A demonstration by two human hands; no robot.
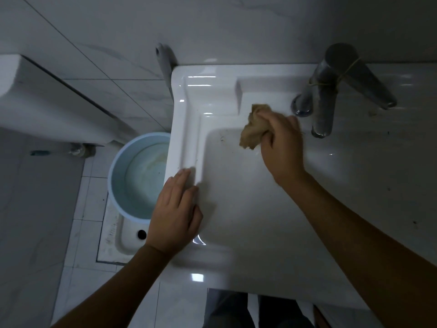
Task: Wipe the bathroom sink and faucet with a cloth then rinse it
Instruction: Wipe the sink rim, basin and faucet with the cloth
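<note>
A white ceramic sink (pixel 189 129) fills the middle and right of the view. My right hand (pixel 281 145) grips a crumpled tan cloth (pixel 253 127) and presses it against the basin's back left edge, just left of the faucet. The metal faucet (pixel 324 110) stands at the back right, with string tied round its spout and handle. My left hand (pixel 176 211) lies flat on the sink's left rim, fingers together, holding nothing. Dark specks dot the basin near the cloth.
A light blue bucket (pixel 118 183) holding some water stands on the floor left of the sink, above a squat toilet pan (pixel 125 240). A white cistern (pixel 47 95) hangs at the far left. Tiled wall runs behind the sink.
</note>
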